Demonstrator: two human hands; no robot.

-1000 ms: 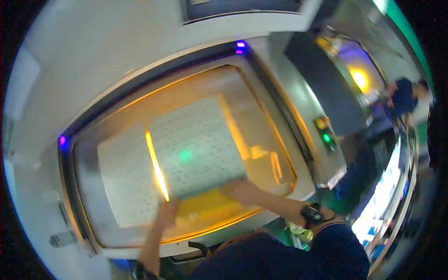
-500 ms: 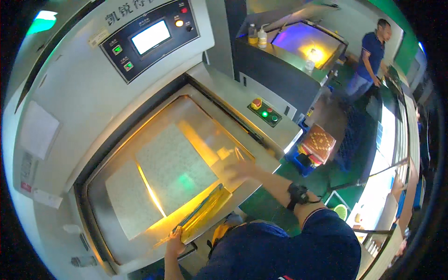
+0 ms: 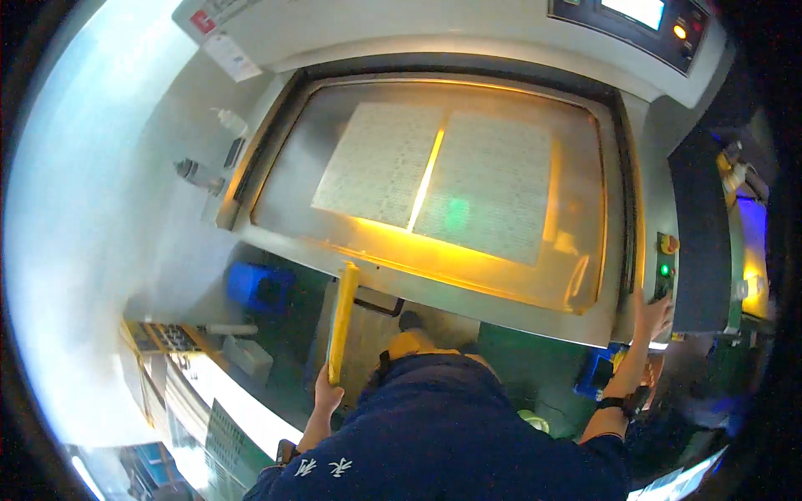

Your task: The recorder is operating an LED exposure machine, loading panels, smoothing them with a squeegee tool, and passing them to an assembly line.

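My left hand (image 3: pixel 328 394) is closed round the lower end of a bundle of yellow film sheets (image 3: pixel 342 326). Seen nearly edge-on, the bundle stands up in front of the machine bed. Over at the bed's right front corner, my right hand (image 3: pixel 652 316) is empty with its fingers apart, at the near end of a small button panel (image 3: pixel 666 260); whether it touches a button cannot be made out. Two grey-white, finely patterned panels (image 3: pixel 378 163) lie side by side on the shiny framed bed (image 3: pixel 288 184), a bright yellow strip between them.
A control panel with a lit screen (image 3: pixel 632 12) is on the machine above the bed. Bottles (image 3: pixel 199 175) stand at its left side. A blue bin (image 3: pixel 259 286) is on the floor at left, and a brightly lit table (image 3: pixel 221 401) lies behind it. Another machine (image 3: pixel 753 250) stands at right.
My view has swung left toward the machine. My right hand has gone from above the bed to the button panel. The yellow film bundle in my left hand has come off the bed's front edge.
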